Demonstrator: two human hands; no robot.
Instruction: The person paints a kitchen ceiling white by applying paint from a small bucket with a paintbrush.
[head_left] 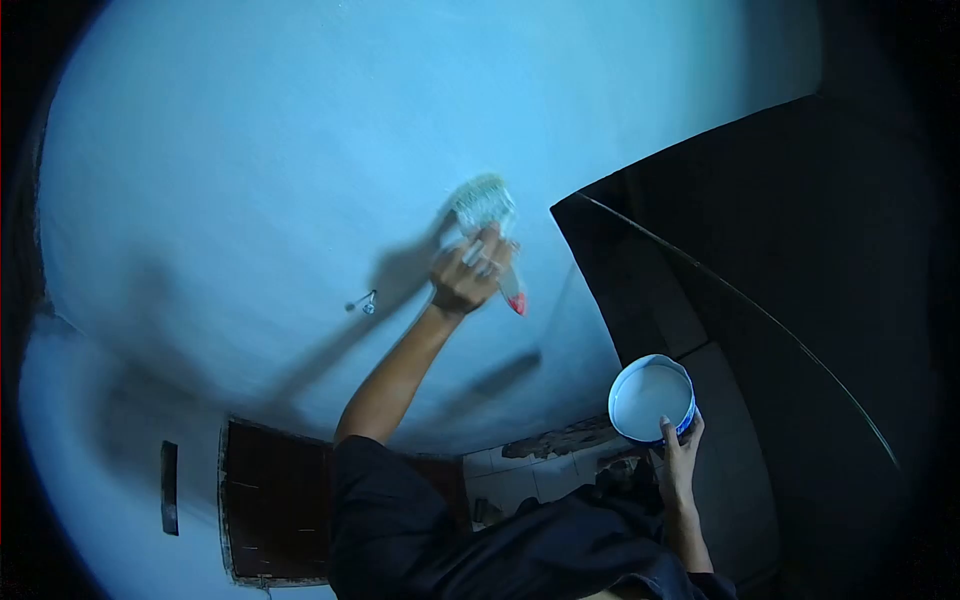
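My left hand [468, 272] is wrapped round a wide paint brush [484, 203], whose pale bristles lie against the light blue wall [250, 150]. The red tip of the handle sticks out below the fingers. Lower right, my right hand [680, 440] holds a round blue container [652, 400] by its side, with the thumb over the rim. Whitish liquid shows inside it. The brush and the container are well apart.
A small hook [369, 303] sticks out of the wall left of my forearm. A thin cord [740, 288] crosses the dark area at right. Below left are a dark framed panel [275, 500] and a narrow dark slot [169, 488]. Floor tiles [515, 482] show below.
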